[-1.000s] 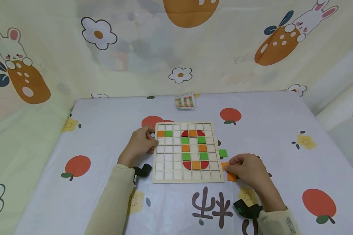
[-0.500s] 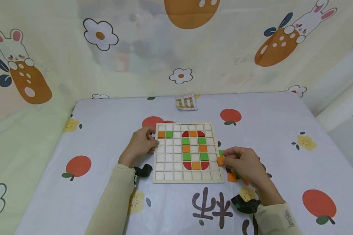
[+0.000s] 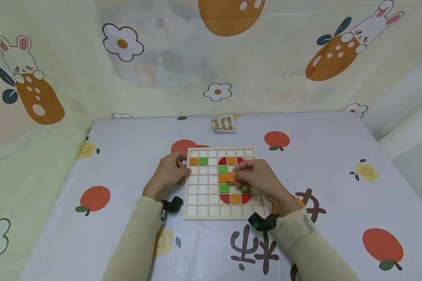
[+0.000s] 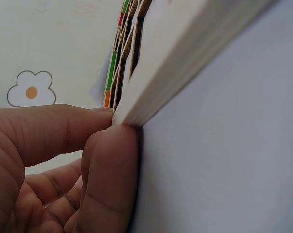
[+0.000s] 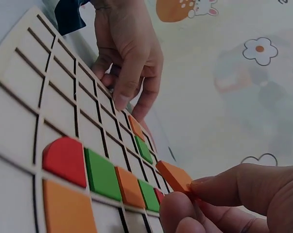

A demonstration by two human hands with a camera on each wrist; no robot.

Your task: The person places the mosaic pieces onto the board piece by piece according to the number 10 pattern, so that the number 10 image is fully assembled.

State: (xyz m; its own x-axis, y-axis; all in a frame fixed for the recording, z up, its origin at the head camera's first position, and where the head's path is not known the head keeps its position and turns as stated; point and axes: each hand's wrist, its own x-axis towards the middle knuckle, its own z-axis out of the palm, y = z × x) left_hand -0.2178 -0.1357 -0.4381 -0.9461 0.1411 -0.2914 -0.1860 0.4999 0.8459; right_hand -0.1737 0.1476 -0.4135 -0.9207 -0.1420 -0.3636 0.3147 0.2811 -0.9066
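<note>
A wooden grid board (image 3: pixel 211 217) lies on the table, with orange (image 3: pixel 194 161) and green (image 3: pixel 203 160) square tiles at its upper left. Right of its middle, red rounded tiles (image 3: pixel 224 198) with green and orange squares form a ring, partly covered by my right hand (image 3: pixel 259 178). That hand pinches an orange square tile (image 5: pixel 174 175) between thumb and fingers, held tilted above the board, inside the ring. My left hand (image 3: pixel 167 171) holds the board's left edge; in the left wrist view its thumb and finger (image 4: pixel 110 179) meet at the rim.
A small pattern card (image 3: pixel 224 123) with a coloured grid lies behind the board. Loose orange tiles (image 3: pixel 300 201) show beside my right wrist, partly hidden by it. A printed cloth (image 3: pixel 323 156) covers the table, and a patterned curtain (image 3: pixel 176 47) hangs behind.
My right hand has picked up an orange tile at the board's right side and carried it left over the ring of tiles. My left hand stays at the board's edge.
</note>
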